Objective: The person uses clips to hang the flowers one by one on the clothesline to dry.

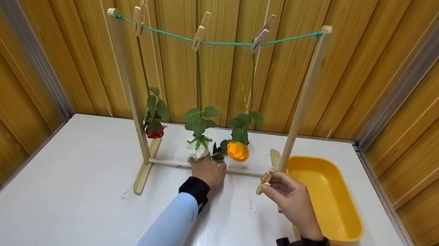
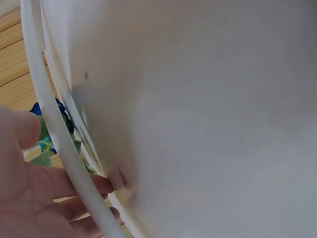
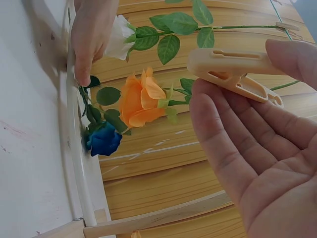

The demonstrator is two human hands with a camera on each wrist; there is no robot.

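Note:
My right hand [image 1: 294, 202] pinches a beige clothespin [image 3: 233, 69] between thumb and fingers, beside the rack's right post. My left hand [image 1: 208, 171] reaches down over the rack's white bottom rod [image 2: 62, 129], its fingers [image 2: 54, 181] fairly straight and the thumb apart from them. Close by its fingertips lies a blue rose [image 3: 104, 139] with dark green leaves, low behind the rod; in the head view its bloom is mostly hidden. Above hang a white rose [image 3: 119, 39] and an orange rose [image 1: 238, 151], heads down.
A green cord [image 1: 171, 34] spans the wooden rack's posts, with clothespins [image 1: 199, 37] holding the stems. At the left hangs a red rose [image 1: 155, 131]. A yellow basin [image 1: 344, 193] stands right of the rack on the white table [image 1: 74, 189], before a wood-panelled wall [image 1: 224, 1].

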